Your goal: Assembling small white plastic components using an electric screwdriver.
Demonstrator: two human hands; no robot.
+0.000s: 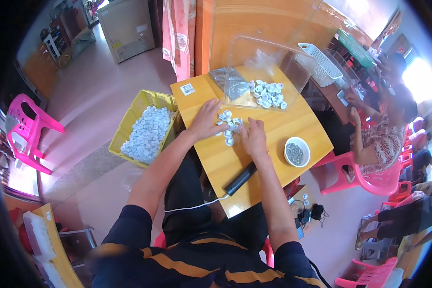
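A small pile of round white plastic parts [229,126] lies on the yellow wooden table [293,125] between my hands. My left hand [207,121] rests at the left side of the pile, its fingers stretched out and its thumb against the parts. At the pile's right edge, my right hand [255,138] touches the parts, with loosely bent fingers and the thumb apart from them; I see nothing held in it. Beyond, more of these parts [269,94] sit in a clear plastic tray [254,106]. A black cylindrical tool [240,178] with a white cord lies near my right forearm.
A white bowl of small metal pieces [297,152] stands at the table's right. Left of the table, a yellow crate [122,127] holds many white parts. A grey plastic bag [229,79] lies by the tray. Another person [379,139] sits at the right on a pink chair [381,180].
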